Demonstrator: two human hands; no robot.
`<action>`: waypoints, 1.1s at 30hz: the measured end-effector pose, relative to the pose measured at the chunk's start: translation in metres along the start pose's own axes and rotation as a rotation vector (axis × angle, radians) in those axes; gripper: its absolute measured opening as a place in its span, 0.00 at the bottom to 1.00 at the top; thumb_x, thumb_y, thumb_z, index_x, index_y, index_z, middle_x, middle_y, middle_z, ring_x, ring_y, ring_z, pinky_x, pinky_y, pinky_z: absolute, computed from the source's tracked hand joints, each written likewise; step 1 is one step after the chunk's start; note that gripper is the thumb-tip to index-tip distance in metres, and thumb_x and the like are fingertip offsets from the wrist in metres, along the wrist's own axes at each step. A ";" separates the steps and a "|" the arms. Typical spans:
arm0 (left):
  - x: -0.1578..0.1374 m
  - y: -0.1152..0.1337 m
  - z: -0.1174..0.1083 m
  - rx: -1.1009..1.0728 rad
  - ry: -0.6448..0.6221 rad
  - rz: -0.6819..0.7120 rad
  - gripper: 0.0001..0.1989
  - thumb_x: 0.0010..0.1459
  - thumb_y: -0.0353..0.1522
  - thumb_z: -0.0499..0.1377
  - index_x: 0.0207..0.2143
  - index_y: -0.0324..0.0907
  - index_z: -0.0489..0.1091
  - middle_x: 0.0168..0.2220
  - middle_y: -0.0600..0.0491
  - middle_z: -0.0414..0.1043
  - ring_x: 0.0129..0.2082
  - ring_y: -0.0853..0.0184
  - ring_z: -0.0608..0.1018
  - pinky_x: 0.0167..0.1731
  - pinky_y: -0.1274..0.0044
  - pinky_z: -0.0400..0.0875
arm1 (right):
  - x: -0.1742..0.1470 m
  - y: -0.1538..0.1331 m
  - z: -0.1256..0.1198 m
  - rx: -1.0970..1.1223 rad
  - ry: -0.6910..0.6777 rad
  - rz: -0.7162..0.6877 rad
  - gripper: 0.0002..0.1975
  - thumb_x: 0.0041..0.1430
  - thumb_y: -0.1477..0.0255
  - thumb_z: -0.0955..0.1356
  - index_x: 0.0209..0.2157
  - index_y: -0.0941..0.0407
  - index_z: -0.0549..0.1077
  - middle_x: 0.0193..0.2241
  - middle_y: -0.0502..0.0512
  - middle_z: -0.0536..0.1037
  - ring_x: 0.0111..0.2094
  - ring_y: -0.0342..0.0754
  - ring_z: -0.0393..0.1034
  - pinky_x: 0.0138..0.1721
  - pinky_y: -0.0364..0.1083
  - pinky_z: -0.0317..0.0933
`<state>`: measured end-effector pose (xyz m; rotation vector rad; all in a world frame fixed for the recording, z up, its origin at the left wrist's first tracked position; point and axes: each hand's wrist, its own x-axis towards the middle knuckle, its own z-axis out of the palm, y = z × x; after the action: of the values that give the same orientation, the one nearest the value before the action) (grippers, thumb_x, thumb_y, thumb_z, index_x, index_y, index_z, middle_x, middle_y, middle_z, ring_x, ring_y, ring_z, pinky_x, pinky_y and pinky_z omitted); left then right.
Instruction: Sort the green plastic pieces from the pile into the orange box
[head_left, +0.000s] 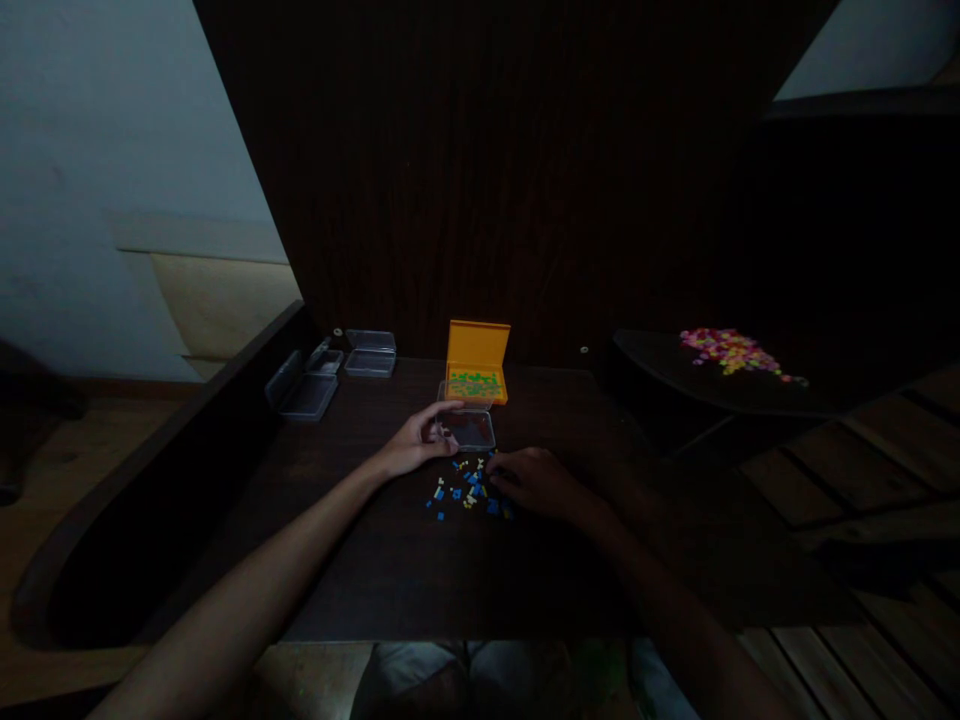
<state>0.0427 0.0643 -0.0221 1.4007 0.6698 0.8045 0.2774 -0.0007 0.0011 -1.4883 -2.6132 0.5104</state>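
Observation:
My left hand is closed around the left side of a clear plastic box whose lid stands raised at the back. A few pale bits show near that hand's fingers, too small to name. Just in front of the box lies a loose pile of small blue and yellow pieces on the dark tabletop. My right hand is at the pile's right edge, its fingers bent and pressed together over the pieces; what they pinch, if anything, is hidden in shadow. Behind the clear box stands an open orange box holding small green pieces.
More clear boxes with lids up stand at the back left: one box by the panel, another nearer the side board. To the right, a heap of pink, yellow and orange pieces lies on a dark raised surface.

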 end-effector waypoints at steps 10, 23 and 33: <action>0.001 -0.005 -0.001 -0.018 -0.003 0.009 0.36 0.46 0.30 0.68 0.58 0.39 0.60 0.28 0.59 0.67 0.31 0.72 0.72 0.38 0.75 0.67 | 0.002 -0.004 0.001 -0.045 -0.013 0.019 0.11 0.64 0.68 0.62 0.42 0.54 0.74 0.35 0.54 0.79 0.36 0.47 0.71 0.39 0.44 0.55; 0.002 -0.006 -0.002 -0.022 0.000 0.016 0.36 0.46 0.28 0.68 0.58 0.38 0.61 0.29 0.58 0.69 0.30 0.73 0.73 0.38 0.76 0.68 | -0.004 -0.001 -0.008 0.134 0.109 -0.031 0.07 0.62 0.68 0.64 0.36 0.55 0.73 0.28 0.49 0.75 0.29 0.42 0.66 0.35 0.41 0.54; 0.001 -0.008 -0.002 -0.020 -0.019 0.033 0.37 0.47 0.30 0.68 0.59 0.38 0.60 0.28 0.57 0.68 0.30 0.71 0.73 0.37 0.76 0.67 | 0.027 -0.006 -0.047 0.024 0.127 -0.035 0.07 0.60 0.70 0.65 0.36 0.56 0.73 0.24 0.47 0.70 0.24 0.40 0.61 0.28 0.40 0.48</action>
<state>0.0423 0.0665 -0.0299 1.4031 0.6240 0.8202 0.2694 0.0303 0.0448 -1.4157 -2.5221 0.4279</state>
